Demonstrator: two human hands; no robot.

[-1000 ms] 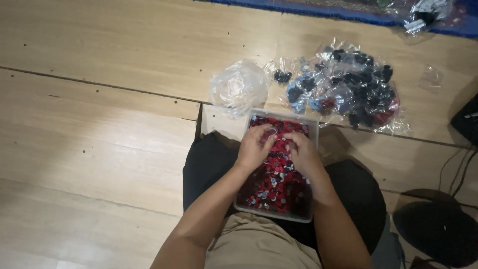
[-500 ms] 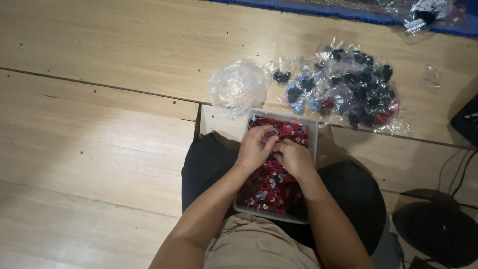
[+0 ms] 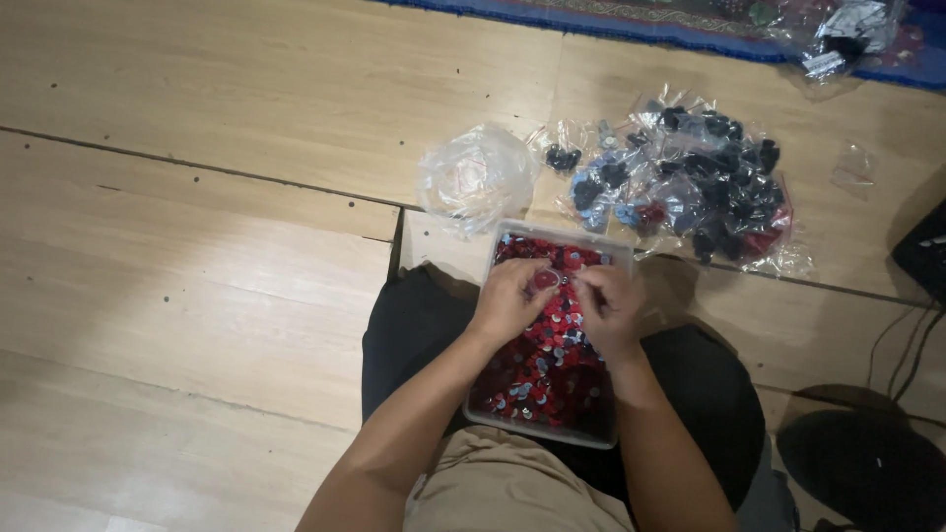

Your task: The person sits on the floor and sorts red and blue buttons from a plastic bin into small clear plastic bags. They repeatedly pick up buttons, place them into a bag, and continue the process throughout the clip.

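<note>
Both forearms reach forward from the seated body and converge at the lap. The left hand [image 3: 507, 300] is curled, fingers bent inward, thumb and forefinger pinched together. The right hand [image 3: 609, 307] sits just beside it, knuckles up, fingertips meeting the left's.

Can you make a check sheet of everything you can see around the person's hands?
Surface: pale wooden plank floor, seams between planks.
Job's things: clear rectangular plastic tray on the lap, filled with small red and silvery round pieces; one red piece pinched between both hands.
Clutter: crumpled empty clear plastic bag; pile of small clear bags of dark pieces.
Hands: left hand and right hand meet above the tray.
Cables: thin dark cables at right.
Surroundings: blue patterned rug at top.
</note>
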